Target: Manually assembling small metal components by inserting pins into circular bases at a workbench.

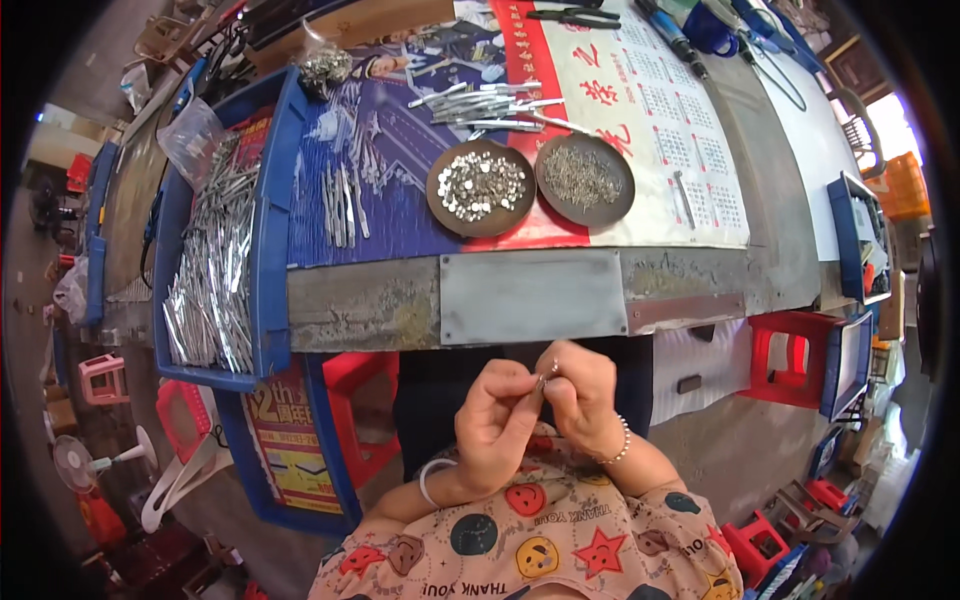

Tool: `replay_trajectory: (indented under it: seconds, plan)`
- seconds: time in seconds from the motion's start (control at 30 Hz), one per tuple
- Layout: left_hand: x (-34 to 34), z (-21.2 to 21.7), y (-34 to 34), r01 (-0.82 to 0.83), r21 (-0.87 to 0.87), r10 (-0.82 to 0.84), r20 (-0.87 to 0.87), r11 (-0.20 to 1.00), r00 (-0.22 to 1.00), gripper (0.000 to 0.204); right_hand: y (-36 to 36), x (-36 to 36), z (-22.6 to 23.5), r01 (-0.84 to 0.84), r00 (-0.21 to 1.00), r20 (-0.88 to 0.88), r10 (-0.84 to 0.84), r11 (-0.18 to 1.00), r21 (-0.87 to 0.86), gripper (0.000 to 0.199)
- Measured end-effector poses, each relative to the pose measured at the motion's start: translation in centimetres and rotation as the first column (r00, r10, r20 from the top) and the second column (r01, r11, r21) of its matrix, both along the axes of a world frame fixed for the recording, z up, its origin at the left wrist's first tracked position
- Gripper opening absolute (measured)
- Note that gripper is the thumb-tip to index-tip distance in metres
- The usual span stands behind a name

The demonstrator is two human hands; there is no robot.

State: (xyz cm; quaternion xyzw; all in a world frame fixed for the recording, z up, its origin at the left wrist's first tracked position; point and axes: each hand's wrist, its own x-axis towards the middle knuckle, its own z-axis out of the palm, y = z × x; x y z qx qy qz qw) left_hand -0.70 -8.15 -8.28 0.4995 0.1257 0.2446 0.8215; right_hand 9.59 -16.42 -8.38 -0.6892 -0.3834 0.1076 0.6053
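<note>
Close to my body, below the bench edge, both hands are brought together at the fingertips. My left hand (497, 415), with a pale bangle at its wrist, pinches a small metal piece (544, 377). My right hand (588, 398), wearing a beaded bracelet, closes its thumb and fingers on the same spot; the fingers hide most of the piece. Beyond them on the bench stand two round brown dishes. Shiny little discs (480, 185) fill the left dish (437, 200), and fine metal pins (582, 175) lie in the right dish (622, 208).
On the left, a blue bin (272, 240) holds many slim metal strips (210, 285). More strips (490, 105) lie behind the dishes, others (343, 205) beside the bin. A bare metal plate (532, 297) covers the bench's front edge. Pliers (575, 17) rest at the back.
</note>
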Motion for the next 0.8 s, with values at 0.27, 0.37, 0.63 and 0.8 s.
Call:
replay_trajectory:
  seconds: [0.27, 0.37, 0.63, 0.8]
  plan:
    - [-0.4, 0.2, 0.3, -0.056, 0.375, 0.032, 0.071, 0.925, 0.997, 0.019, 0.7, -0.3, 0.5, -0.075, 0.993, -0.068, 0.092, 0.971, 0.227, 0.019]
    - [-0.3, 0.3, -0.2, -0.056, 0.15, 0.056, 0.006, 0.987, 0.998, 0.019, 0.4, 2.6, -0.1, 0.399, 0.887, -0.276, -0.371, 0.916, 0.049, 0.007]
    - [-0.7, 0.5, -0.1, -0.072, 0.174, 0.073, 0.004, 0.982, 0.997, 0.022, 0.7, 1.1, -0.1, 0.444, 0.884, -0.229, -0.409, 0.887, 0.131, 0.042]
    - [-0.5, 0.2, 0.2, -0.048, 0.161, 0.052, -0.022, 0.986, 0.998, 0.019, 0.9, -0.3, 0.7, 0.026, 0.979, 0.2, -0.044, 0.996, 0.091, 0.009]
